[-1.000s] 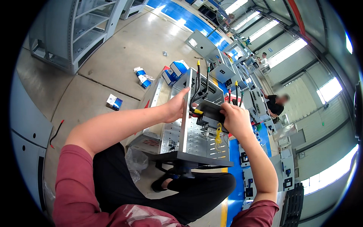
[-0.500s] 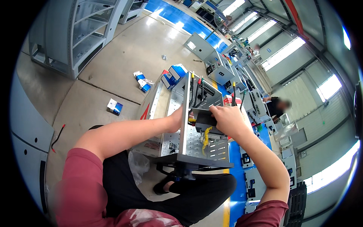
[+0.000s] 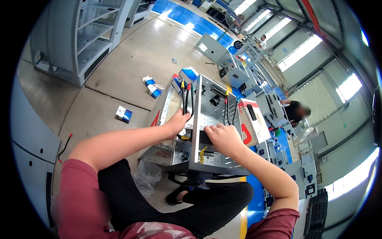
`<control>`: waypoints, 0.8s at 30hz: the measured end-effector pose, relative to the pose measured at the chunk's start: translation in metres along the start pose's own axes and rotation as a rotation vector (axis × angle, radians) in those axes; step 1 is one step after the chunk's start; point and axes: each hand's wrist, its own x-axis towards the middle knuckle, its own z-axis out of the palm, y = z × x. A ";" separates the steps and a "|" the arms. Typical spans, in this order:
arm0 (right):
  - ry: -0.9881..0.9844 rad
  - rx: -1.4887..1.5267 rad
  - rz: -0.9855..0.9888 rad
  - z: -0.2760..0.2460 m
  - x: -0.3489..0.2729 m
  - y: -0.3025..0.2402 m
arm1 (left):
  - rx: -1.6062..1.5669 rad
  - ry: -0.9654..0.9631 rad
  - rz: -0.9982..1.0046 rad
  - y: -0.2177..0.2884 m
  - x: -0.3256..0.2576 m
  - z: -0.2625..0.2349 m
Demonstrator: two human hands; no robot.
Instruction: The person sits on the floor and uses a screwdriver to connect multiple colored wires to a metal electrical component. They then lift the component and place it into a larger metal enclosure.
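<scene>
A grey metal enclosure (image 3: 195, 149) with a perforated inner plate stands in front of my knees. My left hand (image 3: 178, 121) is closed around black cables (image 3: 188, 98) with yellow, red and green ends, at the near-left side of the enclosure's upright edge. Curled over a dark box-shaped part (image 3: 204, 138) inside the frame is my right hand (image 3: 223, 138), which hides most of that part. Yellow wire (image 3: 202, 154) hangs beneath it. Two more dark cables (image 3: 229, 109) with coloured tips rise behind my right hand.
Blue-and-white small boxes (image 3: 124, 114) lie on the floor at left, near a loose black cable (image 3: 65, 148) with red ends. A white-and-red carton (image 3: 254, 119) sits just right of the enclosure. Grey cabinets (image 3: 65, 47) stand far left; a co-worker (image 3: 296, 111) works at right.
My left hand has come out from behind the enclosure's edge, and the cables have shifted left with it. My right hand has moved left and lower with the dark part.
</scene>
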 end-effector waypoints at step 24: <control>-0.101 0.615 0.248 0.037 -0.050 0.036 | 0.087 -0.308 -0.013 0.038 -0.002 -0.011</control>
